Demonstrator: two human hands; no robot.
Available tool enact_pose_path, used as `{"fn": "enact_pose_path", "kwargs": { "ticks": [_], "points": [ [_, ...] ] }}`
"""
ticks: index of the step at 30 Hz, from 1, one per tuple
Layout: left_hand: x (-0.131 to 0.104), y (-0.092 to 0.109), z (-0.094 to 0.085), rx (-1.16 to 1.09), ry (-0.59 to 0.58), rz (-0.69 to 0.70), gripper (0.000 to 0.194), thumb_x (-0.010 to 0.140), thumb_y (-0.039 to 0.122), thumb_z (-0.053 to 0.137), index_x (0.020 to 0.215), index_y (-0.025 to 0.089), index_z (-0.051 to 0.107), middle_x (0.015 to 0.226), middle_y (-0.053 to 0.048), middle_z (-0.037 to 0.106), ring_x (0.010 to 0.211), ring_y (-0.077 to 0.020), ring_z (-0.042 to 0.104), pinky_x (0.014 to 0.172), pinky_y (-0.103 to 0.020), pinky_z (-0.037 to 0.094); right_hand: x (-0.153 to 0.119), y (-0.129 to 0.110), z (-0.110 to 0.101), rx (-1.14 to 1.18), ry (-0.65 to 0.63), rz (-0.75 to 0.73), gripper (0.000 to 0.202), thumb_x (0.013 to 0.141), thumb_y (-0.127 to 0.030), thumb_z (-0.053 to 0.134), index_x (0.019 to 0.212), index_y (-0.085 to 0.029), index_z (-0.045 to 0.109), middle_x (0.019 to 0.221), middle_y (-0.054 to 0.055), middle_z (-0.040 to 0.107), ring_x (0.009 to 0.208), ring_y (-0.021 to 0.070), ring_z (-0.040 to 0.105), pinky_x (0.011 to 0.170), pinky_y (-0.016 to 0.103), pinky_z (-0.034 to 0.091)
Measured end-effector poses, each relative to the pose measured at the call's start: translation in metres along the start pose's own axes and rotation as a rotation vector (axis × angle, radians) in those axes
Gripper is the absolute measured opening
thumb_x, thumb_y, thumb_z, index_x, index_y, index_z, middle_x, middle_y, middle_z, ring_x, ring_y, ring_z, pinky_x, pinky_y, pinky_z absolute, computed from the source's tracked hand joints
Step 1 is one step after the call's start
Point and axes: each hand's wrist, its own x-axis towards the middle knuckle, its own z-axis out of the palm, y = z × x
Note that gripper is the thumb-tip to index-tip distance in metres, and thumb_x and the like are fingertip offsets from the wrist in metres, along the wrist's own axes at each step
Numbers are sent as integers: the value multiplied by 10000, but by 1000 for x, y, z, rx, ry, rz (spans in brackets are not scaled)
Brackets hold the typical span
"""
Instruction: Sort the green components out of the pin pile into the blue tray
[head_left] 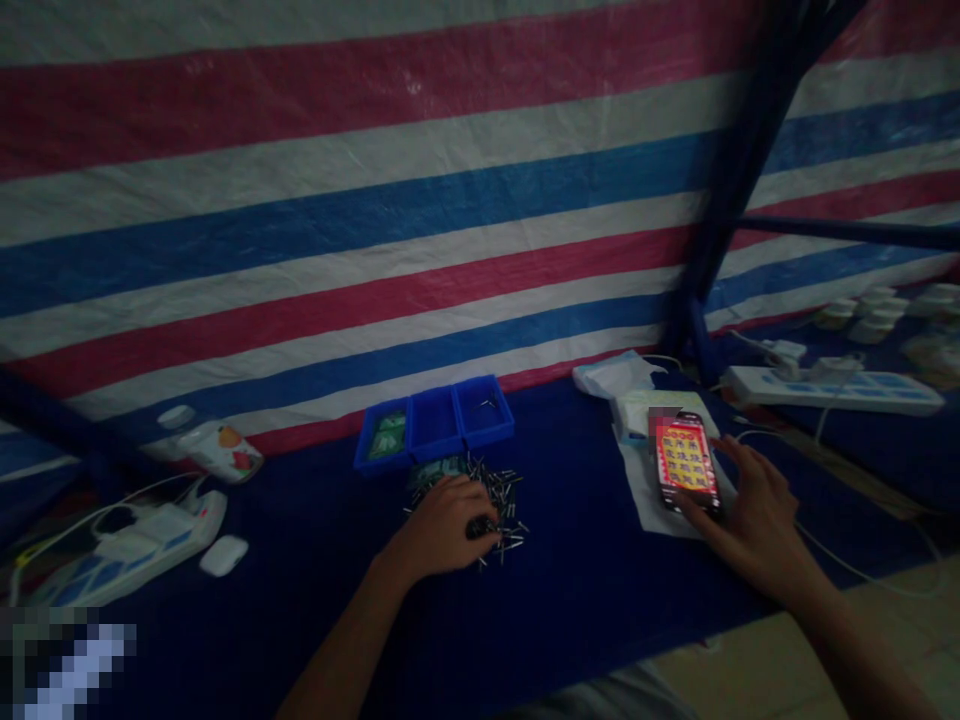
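My left hand (pixel 450 525) rests on a loose pile of small, thin metal pins, rivet- or screw-like (pixel 502 490). Its fingers curl down towards the thumb, and whatever they close on is hidden. Just behind the pile, a blue three-compartment tray (pixel 435 420) has small greenish packets (pixel 388 435) in its left compartment and a few metal bits in the right one. On the right, a phone (pixel 686 465) with a lit red and yellow screen leans on a soft white pack. My right hand (pixel 757 520) is open beside it, thumb over the screen's lower edge, fingers spread along its right side.
A power strip (pixel 150 545), a white earphone-like case (pixel 223 555) and a lying labelled bottle (pixel 221 450) are at the left. Another power strip (pixel 836 388) with cables lies at the right, near white-lidded jars (pixel 877 315). A striped sheet (pixel 450 220) hangs behind the blue table.
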Motion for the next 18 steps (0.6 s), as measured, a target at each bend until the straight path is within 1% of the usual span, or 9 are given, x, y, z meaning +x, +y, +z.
{"fn": "enact_pose_path", "kwargs": {
  "ticks": [3,4,7,9,10,12,14,16,18],
  "points": [
    [0,-3,1,10,-1,9,4,877,226,730,877,228,733,911,4,709,906,-196,641,888,-380,423,-1,3,3,-13,23,-40,875,879,-693,493,1570,-217,245,1454,238,498,1338,484,455,971,636,438],
    [1,-4,2,16,1,17,16,883,221,722,872,226,733,903,3,710,899,-196,641,879,-379,425,-1,4,4,-21,31,-48,880,878,-702,486,1570,-214,246,1451,236,500,1333,482,459,971,637,436],
    [2,-5,3,29,8,42,44,894,208,704,860,221,729,886,0,710,886,-197,641,872,-379,434,0,3,2,-34,64,-58,849,884,-702,482,1546,-202,304,1419,237,527,1302,475,486,960,633,443],
    [2,-5,4,36,12,54,55,904,205,697,858,217,724,885,-1,711,887,-198,644,874,-378,440,0,1,-4,-16,117,-88,806,895,-676,491,1518,-183,358,1366,236,566,1266,475,514,942,637,453],
    [3,-4,4,39,13,56,60,914,206,692,861,213,720,890,-1,713,889,-198,647,871,-376,443,-1,0,-9,-4,150,-113,766,906,-641,504,1502,-175,387,1325,229,593,1246,469,529,941,637,455],
    [4,-4,3,41,15,58,77,937,212,676,869,205,711,902,-2,719,893,-198,656,863,-370,453,-6,-4,-20,13,209,-179,635,929,-517,544,1457,-175,457,1223,200,648,1210,437,562,957,615,455],
    [5,-4,3,27,39,48,88,957,215,658,882,196,701,915,-7,724,896,-194,666,854,-356,467,-13,-12,-29,32,252,-258,473,926,-378,588,1361,-194,553,1110,157,689,1143,384,605,951,558,472],
    [5,-5,2,-6,95,35,87,968,210,643,898,188,691,921,-14,726,890,-186,675,838,-332,485,-21,-28,-35,85,252,-339,315,907,-250,619,1218,-209,634,1013,114,705,1034,307,647,894,464,508],
    [6,-6,2,-41,170,29,98,984,214,618,916,185,681,920,-20,724,878,-174,682,814,-305,501,-25,-51,-35,186,204,-411,221,889,-161,629,1102,-212,663,934,73,707,908,222,665,822,368,532]
  ]
}}
